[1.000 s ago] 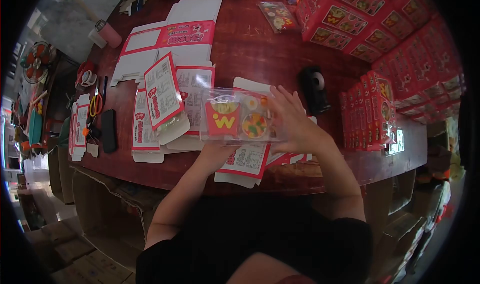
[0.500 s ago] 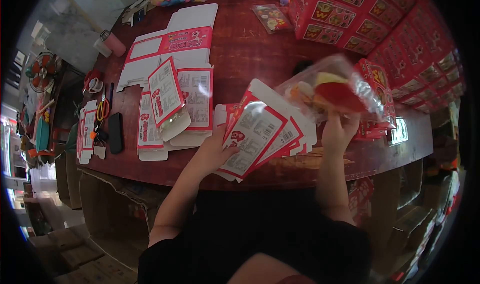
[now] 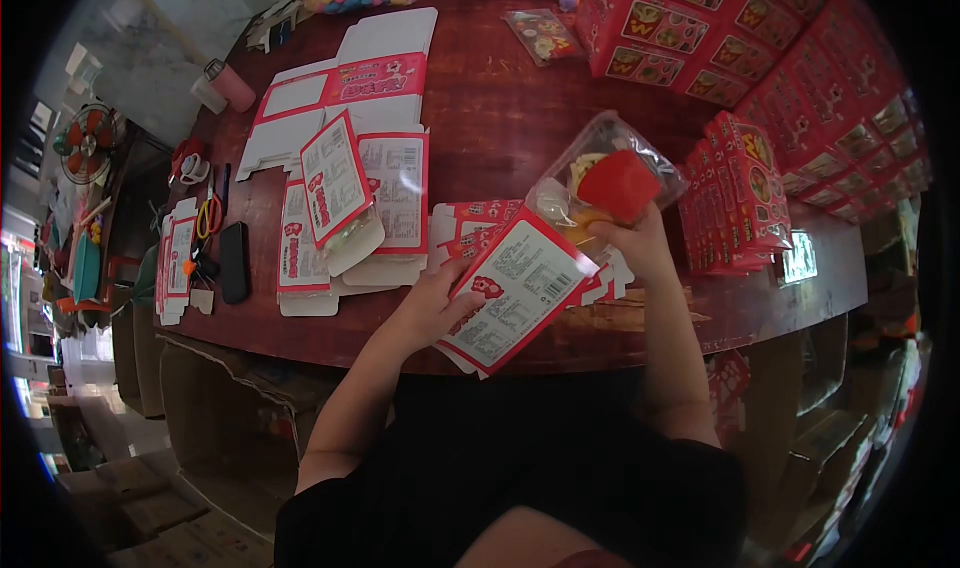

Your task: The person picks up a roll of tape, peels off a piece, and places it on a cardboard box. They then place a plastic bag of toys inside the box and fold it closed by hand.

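My left hand (image 3: 430, 313) grips a red-edged cardboard box (image 3: 520, 293), its white printed panel facing up and its upper right end toward the packet. In my right hand (image 3: 640, 243) is a clear plastic packet (image 3: 570, 173) with a red piece and yellowish pieces inside. The packet's lower end meets the box's upper right end; whether it is inside cannot be made out. More flat red-and-white boxes (image 3: 475, 226) lie beneath and behind the held one.
Left of my hands lie printed boxes (image 3: 395, 193) and white unfolded cartons (image 3: 385, 43). Scissors (image 3: 208, 216) and a black case (image 3: 234, 263) are farther left. Finished-looking red boxes (image 3: 735, 198) stand in a row at right, before large stacks (image 3: 690, 33). Another packet (image 3: 543, 36) lies at the back.
My right hand has brought the packet left and down to the box's end. The box in my left hand has turned so its end points more to the right.
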A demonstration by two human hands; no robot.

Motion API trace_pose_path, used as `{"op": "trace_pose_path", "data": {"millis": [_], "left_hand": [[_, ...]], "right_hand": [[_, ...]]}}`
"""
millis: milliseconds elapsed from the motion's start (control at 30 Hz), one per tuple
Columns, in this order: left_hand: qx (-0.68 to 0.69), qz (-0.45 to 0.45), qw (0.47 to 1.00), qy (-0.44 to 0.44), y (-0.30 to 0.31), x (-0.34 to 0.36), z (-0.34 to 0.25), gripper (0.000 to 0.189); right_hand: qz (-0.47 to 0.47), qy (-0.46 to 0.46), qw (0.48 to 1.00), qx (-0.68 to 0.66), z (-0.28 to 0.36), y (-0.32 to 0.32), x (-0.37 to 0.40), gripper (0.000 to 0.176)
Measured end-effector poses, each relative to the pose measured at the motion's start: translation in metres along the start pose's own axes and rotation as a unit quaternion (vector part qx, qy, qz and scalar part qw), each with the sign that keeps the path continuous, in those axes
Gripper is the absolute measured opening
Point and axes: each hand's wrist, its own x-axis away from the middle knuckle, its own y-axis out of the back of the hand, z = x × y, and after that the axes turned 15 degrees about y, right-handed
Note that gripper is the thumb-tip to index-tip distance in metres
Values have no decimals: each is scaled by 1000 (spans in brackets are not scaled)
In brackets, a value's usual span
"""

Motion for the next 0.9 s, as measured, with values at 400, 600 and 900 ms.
{"op": "trace_pose_path", "data": {"millis": [400, 600, 900], "left_hand": [[164, -36, 984, 53, 15, 1, 3, 48], [202, -238, 945, 100, 80, -11, 11, 44], [-153, -371, 911, 95, 183, -44, 52, 57]], "right_hand": [[299, 329, 792, 419, 22, -31, -30, 56], [120, 275, 926, 229, 0, -21, -122, 54], [185, 22, 769, 611, -145, 9, -298, 71]]}}
